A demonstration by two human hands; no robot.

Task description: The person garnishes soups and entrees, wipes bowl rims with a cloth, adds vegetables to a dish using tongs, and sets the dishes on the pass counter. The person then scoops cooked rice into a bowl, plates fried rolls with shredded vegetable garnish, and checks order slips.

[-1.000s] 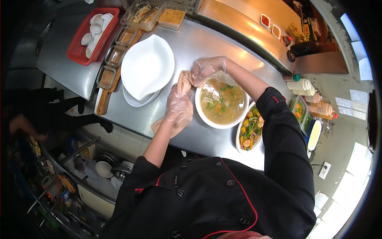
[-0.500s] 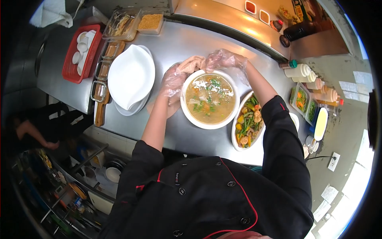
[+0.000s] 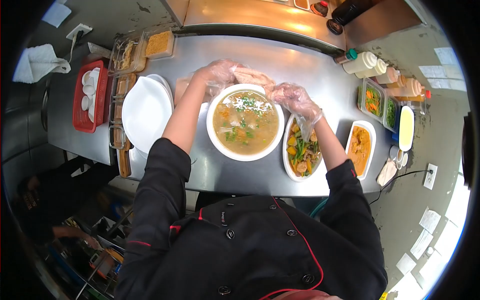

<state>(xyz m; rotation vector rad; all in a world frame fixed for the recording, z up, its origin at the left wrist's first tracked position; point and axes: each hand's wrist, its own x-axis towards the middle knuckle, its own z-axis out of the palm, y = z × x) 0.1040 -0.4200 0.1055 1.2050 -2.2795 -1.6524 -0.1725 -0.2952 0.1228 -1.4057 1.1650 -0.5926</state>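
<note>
A white bowl of soup (image 3: 245, 123) with green herbs stands on the steel counter (image 3: 200, 172). Along its far rim lies a pinkish cloth (image 3: 254, 77), held between my two hands. My left hand (image 3: 220, 74), in a clear plastic glove, is closed on the cloth's left end. Gloved the same way, my right hand (image 3: 296, 97) grips its right end beside the bowl's upper right rim. Just right of the soup is an oval dish of vegetables and shrimp (image 3: 303, 152), partly below my right wrist.
White plates (image 3: 146, 115), a wooden board (image 3: 124, 162) with glass containers and a red basket (image 3: 82, 120) are at left. At right stand an orange curry dish (image 3: 360, 148), squeeze bottles (image 3: 367, 61) and vegetable tubs (image 3: 372, 100). Another person (image 3: 45, 200) is at lower left.
The view has shifted, bringing the curry dish into sight. My hands have moved around the bowl's far rim, stretching the cloth along it, with my right hand now at its right side.
</note>
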